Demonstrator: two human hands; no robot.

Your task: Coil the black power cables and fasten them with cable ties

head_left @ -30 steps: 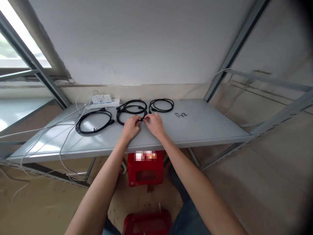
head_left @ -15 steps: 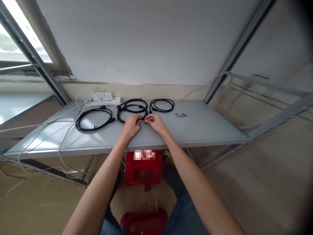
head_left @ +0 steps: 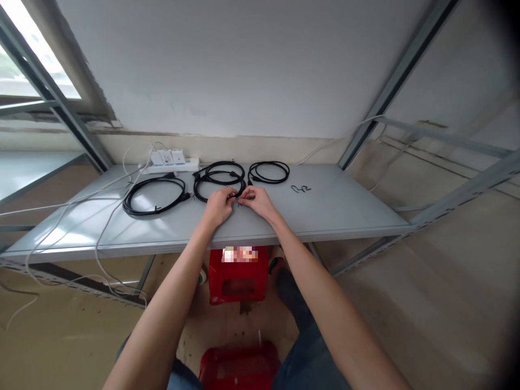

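A coiled black cable (head_left: 197, 194) lies at the middle of the grey shelf, and both my hands meet at its near right edge. My left hand (head_left: 220, 206) is closed, its fingertips pinching the coil. Opposite it, my right hand (head_left: 257, 201) pinches a short thin black tie at the same spot; the fingers partly hide it. Another black cable coil (head_left: 222, 163) lies just behind, overlapping the first. One more coil (head_left: 270, 162) rests to the right, and a larger coil (head_left: 134, 208) with a small tie on it lies to the left.
Several loose black ties (head_left: 300, 189) lie right of my hands. A white power strip (head_left: 173, 167) with plugged-in adapters stands at the back left, and white cords (head_left: 106, 227) run over the shelf's front edge. Metal posts flank the shelf (head_left: 333, 211). A red stool (head_left: 238, 279) stands below.
My hands stay at the same coil, with only small finger movements at the tie. The view has shifted slightly; the coils lie as before.
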